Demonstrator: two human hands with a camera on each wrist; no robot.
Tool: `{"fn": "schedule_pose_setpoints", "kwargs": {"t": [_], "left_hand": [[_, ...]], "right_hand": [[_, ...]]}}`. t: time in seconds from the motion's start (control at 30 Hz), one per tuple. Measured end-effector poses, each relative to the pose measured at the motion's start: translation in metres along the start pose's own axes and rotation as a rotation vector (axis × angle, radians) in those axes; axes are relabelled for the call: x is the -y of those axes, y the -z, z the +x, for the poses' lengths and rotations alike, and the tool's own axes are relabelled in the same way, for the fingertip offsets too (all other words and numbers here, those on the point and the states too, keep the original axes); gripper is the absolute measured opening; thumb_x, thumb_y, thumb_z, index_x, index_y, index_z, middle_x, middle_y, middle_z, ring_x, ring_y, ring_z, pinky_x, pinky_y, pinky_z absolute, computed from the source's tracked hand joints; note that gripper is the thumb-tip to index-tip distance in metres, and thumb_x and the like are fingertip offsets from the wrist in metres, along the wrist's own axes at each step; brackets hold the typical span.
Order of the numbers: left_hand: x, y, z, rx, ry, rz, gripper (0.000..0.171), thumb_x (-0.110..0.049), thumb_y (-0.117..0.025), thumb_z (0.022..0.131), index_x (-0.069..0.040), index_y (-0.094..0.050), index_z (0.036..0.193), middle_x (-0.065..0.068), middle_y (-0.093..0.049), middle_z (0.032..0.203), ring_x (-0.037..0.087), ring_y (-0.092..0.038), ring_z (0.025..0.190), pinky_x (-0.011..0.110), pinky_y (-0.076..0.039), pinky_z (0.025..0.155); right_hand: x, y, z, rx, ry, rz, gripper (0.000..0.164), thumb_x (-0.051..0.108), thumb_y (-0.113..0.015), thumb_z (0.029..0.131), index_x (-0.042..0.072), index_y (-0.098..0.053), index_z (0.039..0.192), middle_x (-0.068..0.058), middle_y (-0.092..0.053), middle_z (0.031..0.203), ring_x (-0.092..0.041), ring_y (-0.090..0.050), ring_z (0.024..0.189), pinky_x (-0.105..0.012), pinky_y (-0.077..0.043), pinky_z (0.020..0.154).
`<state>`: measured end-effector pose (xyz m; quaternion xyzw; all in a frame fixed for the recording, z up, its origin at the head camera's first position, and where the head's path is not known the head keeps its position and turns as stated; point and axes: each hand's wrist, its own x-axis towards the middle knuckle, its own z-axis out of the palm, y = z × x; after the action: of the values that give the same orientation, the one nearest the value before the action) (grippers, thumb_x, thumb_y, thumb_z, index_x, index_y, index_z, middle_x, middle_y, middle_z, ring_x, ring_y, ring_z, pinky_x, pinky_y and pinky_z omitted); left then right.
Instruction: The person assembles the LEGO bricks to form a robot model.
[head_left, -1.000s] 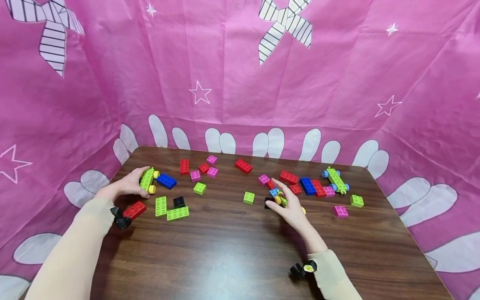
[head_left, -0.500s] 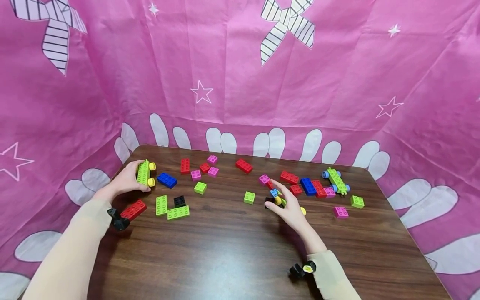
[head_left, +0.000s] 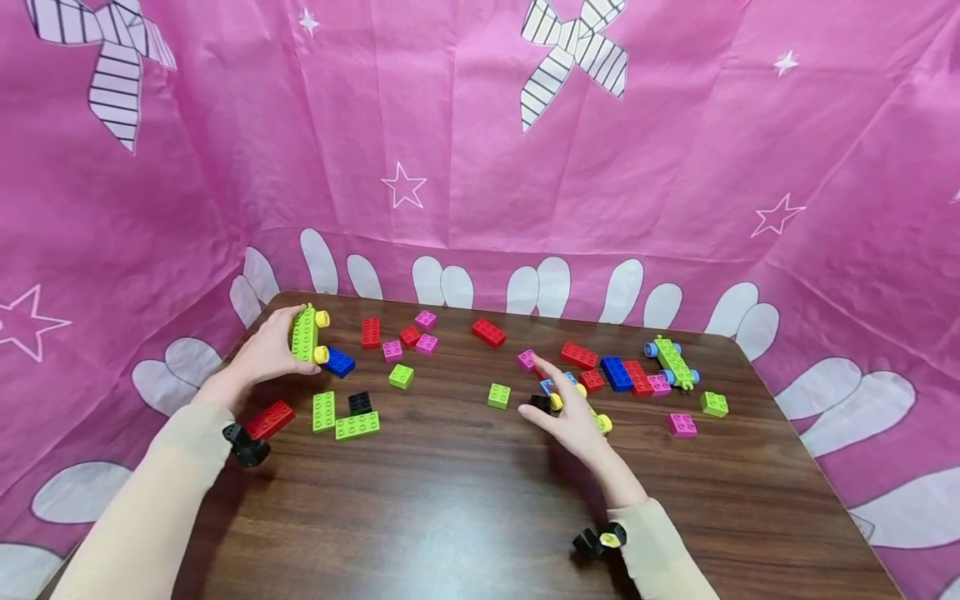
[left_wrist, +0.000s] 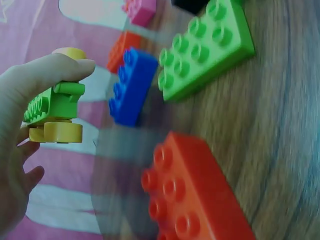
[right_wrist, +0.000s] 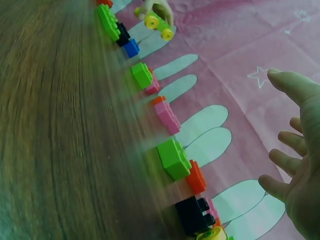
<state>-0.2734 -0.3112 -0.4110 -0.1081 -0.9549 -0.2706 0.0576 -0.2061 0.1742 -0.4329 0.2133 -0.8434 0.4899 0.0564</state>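
Pinching green yellow-wheeled base [head_left: 303,335] in left hand [head_left: 266,352]

Holding it clear of the bench [head_left: 420,508] at 10 o'clock, between thumb and fingers. Seeing blue brick [head_left: 340,362] near it at 4, red brick [head_left: 272,419] at 7. Holding right hand [head_left: 572,423] wide, fingers spread, gripping nothing, over second yellow-wheeled base [head_left: 604,423]. Can't tell if touching. Spotting blue-wheeled base [head_left: 672,360] at 2 from there.

Place: you face a cloth-walled play booth [head_left: 675,167]; in what building, you cannot tell.
Walls: creased pink cloth [head_left: 480,200] printed with white stars [head_left: 786,63] and striped bows [head_left: 573,37], behind and either side of the brown wood-grain table [head_left: 420,483].
Toys: studded multicoloured plastic bricks [head_left: 488,332], scattered across your table.
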Motion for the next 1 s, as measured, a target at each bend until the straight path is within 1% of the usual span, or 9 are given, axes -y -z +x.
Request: {"fn": "schedule_pose_setpoints", "kwargs": {"t": [0.1,0.23,0.27,0.43,0.5,0.67,0.77,0.87,1.0], "left_hand": [[-0.012,-0.002,0.001,-0.008,0.0,0.005,0.11,-0.027,-0.088,0.062,0.0,-0.025,0.148,0.026,-0.033,0.144,0.041,-0.044,0.117,0.065,-0.039,0.095],[-0.033,-0.007,0.005,0.0,-0.015,0.012,0.109,-0.028,-0.088,0.063,-0.002,-0.026,0.149,0.024,-0.034,0.146,0.039,-0.044,0.12,0.063,-0.039,0.097],[-0.038,-0.009,0.007,0.0,-0.023,0.016,0.11,-0.028,-0.089,0.062,-0.002,-0.026,0.149,0.023,-0.035,0.146,0.039,-0.044,0.121,0.062,-0.039,0.098],[-0.071,-0.02,0.012,-0.017,-0.09,0.026,0.111,-0.032,-0.091,0.058,-0.003,-0.03,0.147,0.02,-0.039,0.144,0.036,-0.045,0.123,0.058,-0.04,0.101],[-0.085,-0.025,0.012,-0.027,-0.116,0.022,0.112,-0.033,-0.091,0.056,-0.004,-0.032,0.146,0.019,-0.041,0.144,0.035,-0.046,0.123,0.057,-0.04,0.101],[-0.118,-0.037,0.007,-0.033,-0.154,-0.002,0.111,-0.035,-0.091,0.055,-0.006,-0.034,0.146,0.015,-0.043,0.144,0.032,-0.047,0.124,0.055,-0.041,0.102],[-0.135,-0.047,0.002,-0.03,-0.16,-0.014,0.111,-0.039,-0.091,0.056,-0.006,-0.034,0.146,0.014,-0.042,0.145,0.031,-0.046,0.126,0.053,-0.04,0.104],[-0.151,-0.056,-0.003,-0.035,-0.164,-0.037,0.112,-0.042,-0.091,0.056,-0.006,-0.035,0.146,0.013,-0.042,0.145,0.029,-0.047,0.124,0.051,-0.042,0.103],[-0.168,-0.069,-0.012,-0.039,-0.175,-0.081,0.111,-0.04,-0.092,0.055,-0.007,-0.036,0.145,0.012,-0.042,0.145,0.028,-0.048,0.122,0.05,-0.045,0.101]], "right_hand": [[0.002,-0.003,0.001,-0.005,0.032,-0.005,0.071,0.02,-0.074,0.085,0.017,-0.038,0.147,-0.012,-0.04,0.151,-0.03,-0.037,0.138,-0.063,-0.032,0.107],[0.002,-0.006,0.001,-0.009,0.067,-0.007,0.075,0.014,-0.075,0.083,0.01,-0.037,0.147,-0.012,-0.039,0.151,-0.031,-0.038,0.137,-0.062,-0.033,0.106],[0.002,-0.007,0.001,-0.01,0.074,-0.006,0.075,0.015,-0.075,0.083,0.01,-0.037,0.148,-0.012,-0.039,0.152,-0.031,-0.038,0.137,-0.062,-0.034,0.105],[0.005,-0.012,0.0,0.0,0.072,-0.009,0.079,0.021,-0.077,0.081,0.02,-0.035,0.149,-0.004,-0.037,0.153,-0.026,-0.036,0.138,-0.06,-0.032,0.108],[0.006,-0.016,0.001,0.009,0.077,-0.012,0.081,0.022,-0.078,0.081,0.02,-0.034,0.149,-0.004,-0.036,0.154,-0.026,-0.035,0.14,-0.059,-0.031,0.109],[0.01,-0.026,0.0,0.041,0.117,-0.02,0.086,0.017,-0.079,0.079,0.013,-0.031,0.15,-0.01,-0.033,0.155,-0.029,-0.032,0.141,-0.058,-0.03,0.11],[0.013,-0.031,-0.002,0.065,0.111,-0.017,0.09,0.017,-0.08,0.078,0.016,-0.028,0.152,-0.01,-0.031,0.156,-0.028,-0.03,0.142,-0.058,-0.029,0.11],[0.016,-0.034,-0.003,0.093,0.093,-0.005,0.093,0.022,-0.081,0.078,0.02,-0.025,0.153,-0.009,-0.029,0.157,-0.027,-0.029,0.143,-0.059,-0.029,0.11],[0.02,-0.037,-0.003,0.122,0.092,-0.011,0.095,0.034,-0.079,0.079,0.022,-0.022,0.154,-0.006,-0.026,0.158,-0.027,-0.027,0.144,-0.059,-0.028,0.111]]}}
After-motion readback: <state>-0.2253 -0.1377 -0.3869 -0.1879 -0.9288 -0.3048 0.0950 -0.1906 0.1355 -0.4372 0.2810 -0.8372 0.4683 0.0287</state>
